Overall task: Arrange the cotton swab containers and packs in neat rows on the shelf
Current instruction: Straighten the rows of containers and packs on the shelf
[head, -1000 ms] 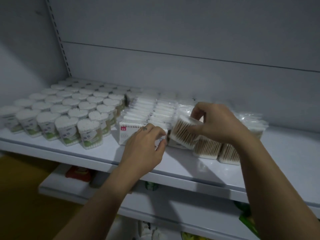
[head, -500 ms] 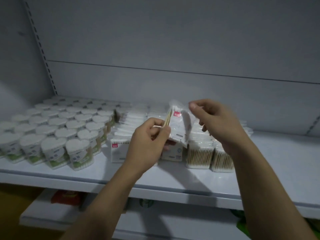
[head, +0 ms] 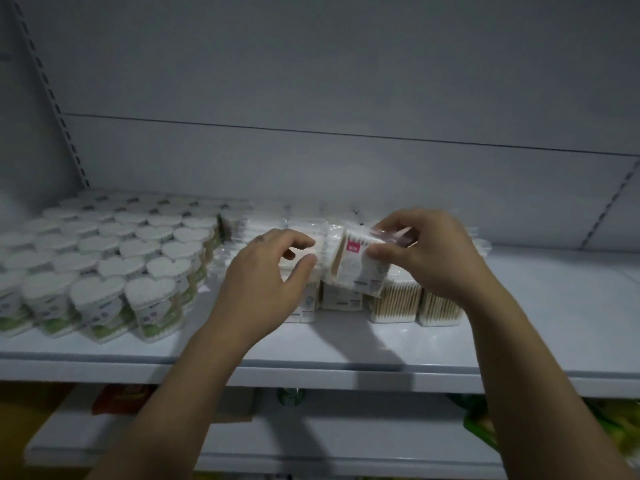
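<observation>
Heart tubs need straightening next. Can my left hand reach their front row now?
Likely yes. The left hand is just right of the heart tubs, nothing between them, while the right hand holds the pack. Their front row lines the shelf edge.

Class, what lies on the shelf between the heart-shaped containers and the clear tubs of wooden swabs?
Head view: rows of white swab packs, partly behind the left hand.

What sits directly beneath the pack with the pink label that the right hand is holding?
Below the held pack in the right hand, an upright pack stands on the shelf; its top is covered.
</observation>
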A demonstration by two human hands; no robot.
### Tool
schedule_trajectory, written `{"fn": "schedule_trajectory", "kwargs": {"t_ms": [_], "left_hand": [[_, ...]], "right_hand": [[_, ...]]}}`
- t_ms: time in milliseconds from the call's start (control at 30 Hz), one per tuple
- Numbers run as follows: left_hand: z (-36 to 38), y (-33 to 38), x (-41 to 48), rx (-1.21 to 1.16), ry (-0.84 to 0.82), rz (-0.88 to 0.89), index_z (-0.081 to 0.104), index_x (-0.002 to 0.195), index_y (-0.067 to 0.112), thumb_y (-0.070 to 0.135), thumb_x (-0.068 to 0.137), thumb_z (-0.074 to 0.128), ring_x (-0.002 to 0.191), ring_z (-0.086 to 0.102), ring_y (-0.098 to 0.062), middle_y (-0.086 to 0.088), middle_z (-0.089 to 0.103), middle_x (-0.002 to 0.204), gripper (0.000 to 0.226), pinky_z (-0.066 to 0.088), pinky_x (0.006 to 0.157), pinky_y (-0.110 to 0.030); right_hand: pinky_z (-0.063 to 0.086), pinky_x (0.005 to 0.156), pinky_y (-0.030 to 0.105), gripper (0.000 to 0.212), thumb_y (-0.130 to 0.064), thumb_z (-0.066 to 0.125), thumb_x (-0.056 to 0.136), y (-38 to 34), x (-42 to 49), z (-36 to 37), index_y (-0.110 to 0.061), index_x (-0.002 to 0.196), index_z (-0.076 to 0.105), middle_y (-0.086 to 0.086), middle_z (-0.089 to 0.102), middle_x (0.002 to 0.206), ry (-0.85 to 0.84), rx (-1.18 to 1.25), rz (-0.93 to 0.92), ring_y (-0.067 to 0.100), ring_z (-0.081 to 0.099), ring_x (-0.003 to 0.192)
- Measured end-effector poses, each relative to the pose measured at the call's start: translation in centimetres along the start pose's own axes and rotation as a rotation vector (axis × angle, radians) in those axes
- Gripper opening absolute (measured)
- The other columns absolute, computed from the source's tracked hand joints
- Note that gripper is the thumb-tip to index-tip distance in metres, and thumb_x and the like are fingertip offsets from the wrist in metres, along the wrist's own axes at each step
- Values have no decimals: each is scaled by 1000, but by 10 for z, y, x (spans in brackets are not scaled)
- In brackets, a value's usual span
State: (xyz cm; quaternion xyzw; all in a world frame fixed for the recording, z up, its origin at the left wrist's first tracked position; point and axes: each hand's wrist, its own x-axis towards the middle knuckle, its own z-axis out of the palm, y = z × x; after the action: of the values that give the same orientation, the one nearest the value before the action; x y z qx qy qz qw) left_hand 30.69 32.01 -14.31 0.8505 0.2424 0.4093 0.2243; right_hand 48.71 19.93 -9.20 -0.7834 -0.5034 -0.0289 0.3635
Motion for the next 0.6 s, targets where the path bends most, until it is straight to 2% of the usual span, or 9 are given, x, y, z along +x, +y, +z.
{"fn": "schedule_trajectory", "kwargs": {"t_ms": [67, 167, 300, 400, 467, 600], "left_hand": [[-2, -11, 0, 205, 7, 94, 66, 106, 25, 25, 90, 66, 97, 55, -7, 15, 62, 103, 16, 42, 86, -30], [-1, -22, -3, 384, -33, 140, 68, 102, 24, 21, 84, 73, 102, 56, -21, 6, 66, 103, 19, 38, 87, -39], [6, -31, -7, 488, -63, 202, 70, 96, 26, 20, 78, 78, 98, 59, -23, 7, 69, 97, 20, 30, 84, -36], [9, -32, -5, 526, -132, 196, 69, 102, 29, 25, 83, 73, 107, 54, -20, 9, 67, 105, 20, 22, 86, -32], [12, -33, -4, 538, -186, 175, 65, 111, 31, 28, 90, 64, 114, 48, -17, 12, 61, 114, 22, 19, 90, -31], [17, -36, -4, 560, -207, 170, 63, 115, 31, 25, 93, 59, 114, 45, -16, 12, 58, 117, 23, 19, 90, -32]], "right_hand": [[45, 68, 28, 24, -39, 78, 75, 0, -6, 6, -30, 97, 70, -13, 63, 95, -52, -125, -12, 6, 58, 79], [48, 78, 32, 22, -42, 74, 79, -1, -18, 25, -32, 99, 70, -13, 63, 100, -124, -246, -48, 11, 58, 89], [34, 88, 30, 28, -45, 65, 85, 2, -20, 49, -31, 110, 68, -11, 63, 111, -99, -433, -135, 14, 50, 104], [25, 90, 29, 30, -45, 64, 86, 11, -17, 59, -30, 111, 68, -11, 62, 115, -50, -514, -141, 16, 44, 109], [24, 88, 30, 28, -41, 69, 82, 18, -17, 64, -27, 106, 72, -7, 64, 111, 7, -504, -160, 20, 45, 107], [29, 83, 34, 24, -35, 78, 76, 30, -14, 74, -21, 95, 76, -1, 65, 99, 75, -474, -182, 25, 49, 98]]}}
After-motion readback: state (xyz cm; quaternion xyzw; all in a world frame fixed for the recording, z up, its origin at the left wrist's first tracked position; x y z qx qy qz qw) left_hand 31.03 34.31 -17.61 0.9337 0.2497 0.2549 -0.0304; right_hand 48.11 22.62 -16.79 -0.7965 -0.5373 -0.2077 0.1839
